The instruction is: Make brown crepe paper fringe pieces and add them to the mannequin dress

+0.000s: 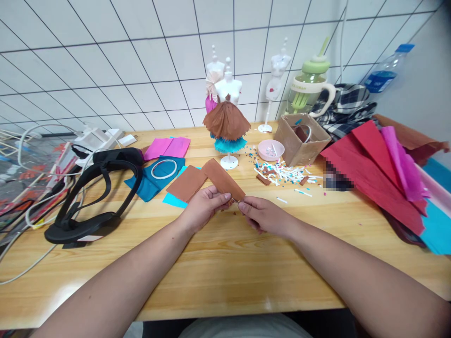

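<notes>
Left hand (pixel 207 206) pinches brown crepe paper (pixel 224 178); right hand (pixel 262 215) curls at its corner, hold hard to see.

Tiled wall (pixel 214 14): pale, bright, fairly evenly lit; dark grout lines slant and fan toward the upper corners, a wide-lens stretch.
Counter (pixel 197 267): whitish glare at lower left, fainter sheen at lower centre.
Hands (pixel 259 213): readable at mid-frame, outlines slightly soft.
Forearms (pixel 130 263): drawn out and enlarged toward the lower corners.
Clutter (pixel 21 173): smeared along the left edge.
Pixelated block (pixel 338 176): right of centre, detail hidden.
Upper right corner: darkened.
</notes>
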A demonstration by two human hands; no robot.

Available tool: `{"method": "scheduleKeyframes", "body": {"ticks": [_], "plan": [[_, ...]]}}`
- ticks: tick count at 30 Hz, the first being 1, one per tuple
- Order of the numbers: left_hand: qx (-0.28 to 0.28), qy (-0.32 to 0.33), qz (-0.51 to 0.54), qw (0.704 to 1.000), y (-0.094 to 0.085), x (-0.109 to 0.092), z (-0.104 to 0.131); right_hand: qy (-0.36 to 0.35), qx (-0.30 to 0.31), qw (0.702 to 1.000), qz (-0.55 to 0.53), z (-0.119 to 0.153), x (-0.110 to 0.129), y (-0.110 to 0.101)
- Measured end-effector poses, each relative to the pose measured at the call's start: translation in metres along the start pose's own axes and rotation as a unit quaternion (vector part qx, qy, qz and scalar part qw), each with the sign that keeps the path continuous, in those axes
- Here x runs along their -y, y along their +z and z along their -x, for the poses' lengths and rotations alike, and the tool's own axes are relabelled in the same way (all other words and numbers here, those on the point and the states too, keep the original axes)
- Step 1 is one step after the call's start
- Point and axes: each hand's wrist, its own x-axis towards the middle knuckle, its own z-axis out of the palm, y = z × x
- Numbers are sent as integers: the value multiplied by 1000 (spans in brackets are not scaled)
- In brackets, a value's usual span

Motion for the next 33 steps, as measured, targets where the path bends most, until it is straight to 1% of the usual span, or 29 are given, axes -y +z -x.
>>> {"method": "scheduleKeyframes", "body": {"ticks": [8, 12, 16, 19, 23, 27, 33], "plan": [[2, 3, 8, 1000, 1, 0, 0, 19, -6, 1000, -4, 0, 2, -1], [-10, -1, 16, 1000, 1, -1, 0, 9, 6, 1000, -10, 1, 2, -1], [-26, 4, 27, 999, 1, -2, 0, -10, 20, 1000, 14, 1, -1, 3], [-22, 5, 23, 999, 1, -2, 0, -22, 23, 999, 14, -1, -3, 7], [-19, 2, 18, 1000, 4, -3, 1, -31, 10, 999, 2, -2, -4, 11], [-25, 2, 25, 999, 6, -4, 2, -25, 4, 1000, -10, -3, -3, 12], [-17, 3, 22, 1000, 4, -3, 1, -20, -5, 999, -29, -4, -2, 13]]}}
